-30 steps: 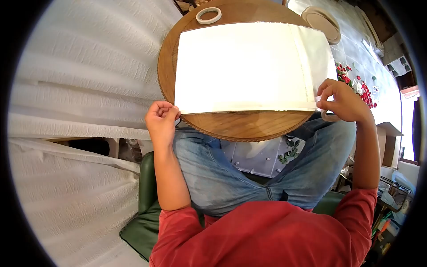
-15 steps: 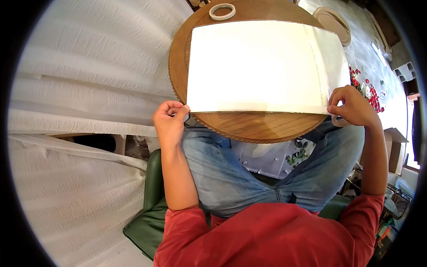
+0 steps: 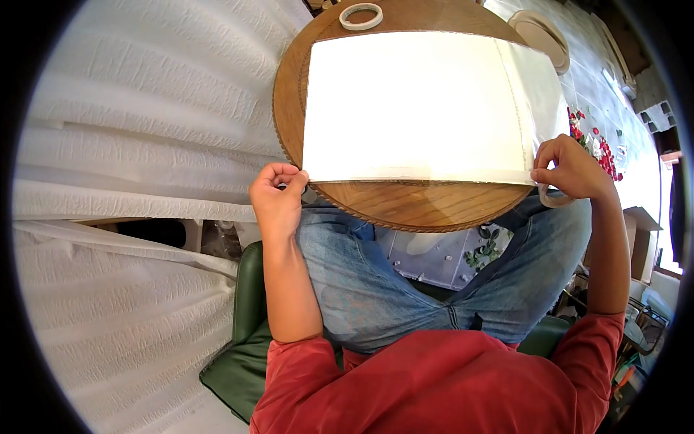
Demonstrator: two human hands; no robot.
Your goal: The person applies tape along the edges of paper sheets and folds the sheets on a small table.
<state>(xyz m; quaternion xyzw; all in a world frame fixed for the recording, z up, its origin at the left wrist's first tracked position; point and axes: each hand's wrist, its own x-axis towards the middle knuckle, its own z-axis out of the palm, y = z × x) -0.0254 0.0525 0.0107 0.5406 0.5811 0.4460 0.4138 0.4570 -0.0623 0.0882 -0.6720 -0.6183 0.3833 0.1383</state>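
A large white sheet (image 3: 416, 108) lies on the round wooden table (image 3: 426, 206), with a clear film margin at its right side. Along its near edge runs a pale strip of tape (image 3: 434, 174). My left hand (image 3: 280, 195) pinches the tape's end at the near left corner. At the near right corner my right hand (image 3: 571, 168) is closed on the tape, and a tape roll (image 3: 555, 198) hangs just under its fingers.
Another tape roll (image 3: 361, 16) lies at the table's far edge. A white curtain (image 3: 152, 145) hangs at the left. Red flowers (image 3: 606, 155) and a cardboard box (image 3: 642, 242) are on the right.
My right hand has shifted very slightly up and left, and a little more of the tape roll shows below it. My left hand stays at the corner.
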